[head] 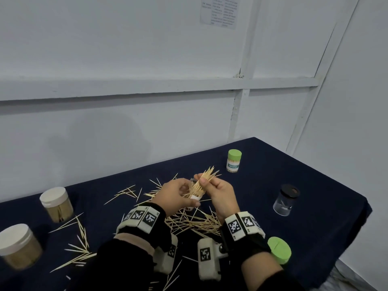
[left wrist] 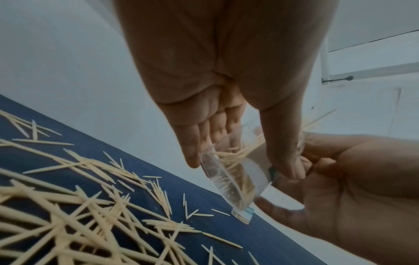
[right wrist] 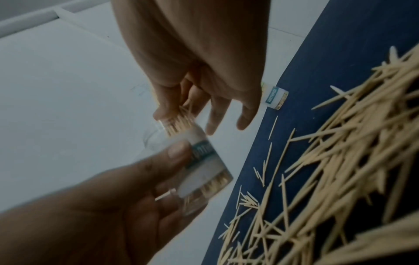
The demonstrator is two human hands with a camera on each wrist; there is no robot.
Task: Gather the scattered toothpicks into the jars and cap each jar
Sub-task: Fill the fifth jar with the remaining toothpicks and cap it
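The left hand grips a clear jar above the dark table — tilted toward the right. The right hand pinches a toothpick bundle at its mouth — loose toothpicks lie below.

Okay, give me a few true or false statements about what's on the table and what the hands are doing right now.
1. The left hand holds a clear jar. True.
2. The right hand is empty. False: it pinches a toothpick bundle.
3. The green-lidded jar lies on its side. False: it stands upright.
4. A loose green lid sits near the right wrist. True.
5. Toothpicks lie loose on the cloth. True.
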